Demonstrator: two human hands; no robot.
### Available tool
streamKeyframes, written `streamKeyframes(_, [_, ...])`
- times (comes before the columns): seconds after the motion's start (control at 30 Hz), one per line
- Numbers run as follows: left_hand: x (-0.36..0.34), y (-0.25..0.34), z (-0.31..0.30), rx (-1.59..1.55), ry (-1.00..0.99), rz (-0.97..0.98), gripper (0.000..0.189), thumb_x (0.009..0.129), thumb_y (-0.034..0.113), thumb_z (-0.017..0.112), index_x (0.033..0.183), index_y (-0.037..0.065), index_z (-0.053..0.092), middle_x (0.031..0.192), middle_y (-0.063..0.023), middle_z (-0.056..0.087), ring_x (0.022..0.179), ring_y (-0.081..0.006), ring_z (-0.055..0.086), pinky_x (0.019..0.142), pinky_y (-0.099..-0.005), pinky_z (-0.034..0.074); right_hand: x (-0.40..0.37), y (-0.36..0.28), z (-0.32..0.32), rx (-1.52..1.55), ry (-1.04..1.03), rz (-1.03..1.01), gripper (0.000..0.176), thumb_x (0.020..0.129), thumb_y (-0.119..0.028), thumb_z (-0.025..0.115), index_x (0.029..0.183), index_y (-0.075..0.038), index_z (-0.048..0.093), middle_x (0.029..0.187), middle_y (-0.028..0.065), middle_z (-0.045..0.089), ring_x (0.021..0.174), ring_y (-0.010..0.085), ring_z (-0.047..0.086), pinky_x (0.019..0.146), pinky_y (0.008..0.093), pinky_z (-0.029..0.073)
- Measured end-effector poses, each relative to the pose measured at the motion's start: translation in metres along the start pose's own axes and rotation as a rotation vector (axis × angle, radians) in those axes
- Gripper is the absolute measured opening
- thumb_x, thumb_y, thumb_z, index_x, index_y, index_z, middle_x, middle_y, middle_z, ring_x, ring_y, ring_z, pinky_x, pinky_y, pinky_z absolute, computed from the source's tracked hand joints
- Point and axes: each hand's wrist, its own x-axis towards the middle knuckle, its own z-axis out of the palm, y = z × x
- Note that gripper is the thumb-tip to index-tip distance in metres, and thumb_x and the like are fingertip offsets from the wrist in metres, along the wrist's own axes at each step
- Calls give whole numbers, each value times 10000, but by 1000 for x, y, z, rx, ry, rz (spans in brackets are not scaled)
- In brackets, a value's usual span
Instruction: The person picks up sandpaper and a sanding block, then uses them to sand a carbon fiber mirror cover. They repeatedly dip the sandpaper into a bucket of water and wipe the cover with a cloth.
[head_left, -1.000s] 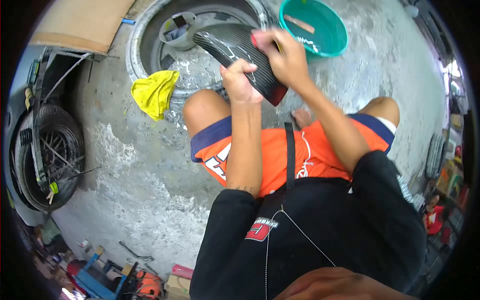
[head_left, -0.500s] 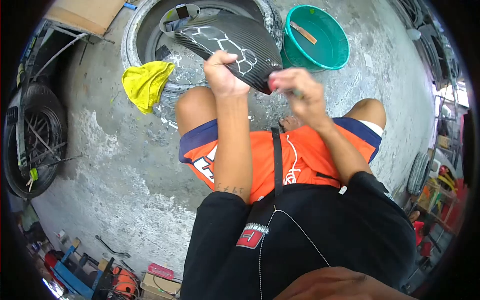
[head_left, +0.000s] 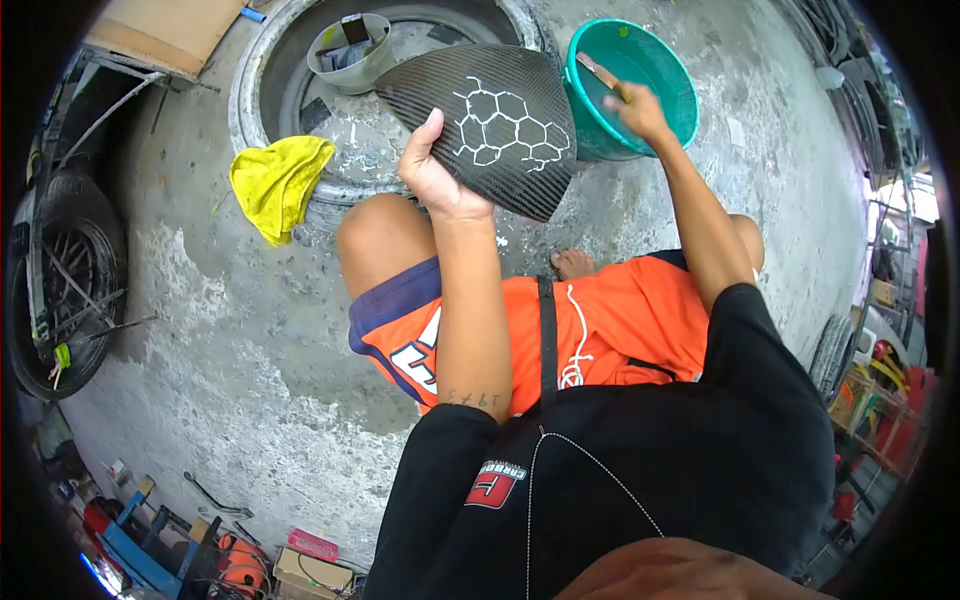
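My left hand (head_left: 440,175) grips a curved black carbon-fibre panel (head_left: 515,185) by its near-left edge. Its thumb points up along that edge, and its fingers are hidden beneath the panel. White outlined hexagons cover the panel's top, which faces me. My right hand (head_left: 640,112) is over the green basin (head_left: 675,75), fingers curled at the near end of a flat wooden stick (head_left: 598,70). That stick lies by the basin's left rim. I cannot tell what the right fingers hold.
Behind the panel, a big tyre (head_left: 240,100) lies flat, with a small pale tub (head_left: 360,75) on it. A yellow cloth (head_left: 280,185) hangs over the tyre's near-left side. A wheel (head_left: 75,280) stands at the left; tools and boxes line the lower left.
My right hand has left the panel's right corner and moved up and right to the basin. The red piece in it no longer shows. My left hand has tilted the panel's patterned top towards me.
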Motion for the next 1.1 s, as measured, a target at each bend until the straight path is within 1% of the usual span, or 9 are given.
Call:
streamKeyframes(0.13, [3,-20,-1,123,122,7,433,815,36,600,1238,-53,588,1164,-195,678,1035,-359,686,952,-507,561,-52,-103,-64,619,202,-387,176,938,-90,683,1083,5,717,1062,74,767,1024,147,705,941,302,528])
streamKeyframes(0.23, [3,-28,-4,154,47,-103,460,774,-7,577,1232,-56,583,1148,-202,674,1033,-364,685,955,-504,563,-48,-150,-57,555,218,-576,153,901,-94,715,1026,-10,740,1042,86,773,992,173,725,908,309,541])
streamKeyframes(0.4, [-6,-33,8,346,-12,21,566,669,-108,518,1232,-76,555,1099,-192,666,1000,-344,693,903,-466,596,-79,-175,-18,333,487,-492,82,836,-110,746,899,-57,735,934,105,757,863,305,710,788,367,552])
streamKeyframes(0.5, [-4,-27,11,380,49,48,572,661,-114,519,1230,-74,557,1094,-183,667,990,-336,694,897,-455,595,-118,-174,9,561,544,-626,74,821,-42,725,892,-64,727,966,113,752,868,285,713,802,366,551])
streamKeyframes(0.7, [-21,-34,14,395,-6,-16,599,641,-112,512,1237,-75,561,1124,-180,668,1012,-343,691,923,-460,588,-65,-201,-23,528,537,-457,104,858,-108,708,904,-14,713,982,131,760,904,281,736,790,353,556])
streamKeyframes(0.83, [-14,-20,21,415,-8,20,608,616,-127,498,1218,-89,579,1098,-187,682,986,-336,701,911,-442,591,-126,-183,0,570,570,-628,82,837,79,695,889,16,704,1019,157,766,972,249,738,900,343,554])
streamKeyframes(0.97, [-21,-25,15,448,-46,25,586,625,-117,501,1205,-94,580,1095,-186,681,986,-338,701,921,-447,589,-68,-210,-35,543,541,-523,67,901,-60,683,941,-11,705,938,137,763,854,202,733,775,306,538])
streamKeyframes(1.03, [-24,-27,26,386,-65,1,599,624,-101,512,1220,-95,567,1114,-193,674,1002,-343,698,943,-455,583,-54,-210,-27,583,613,-581,73,837,-66,690,908,-55,700,889,137,716,811,334,689,732,396,540])
streamKeyframes(1.1, [-23,-24,25,408,-56,35,611,638,-65,511,1247,-90,545,1125,-206,662,1053,-369,679,968,-483,570,-89,-194,-22,391,619,-562,112,816,-21,692,918,-67,708,942,126,730,851,330,687,757,397,541])
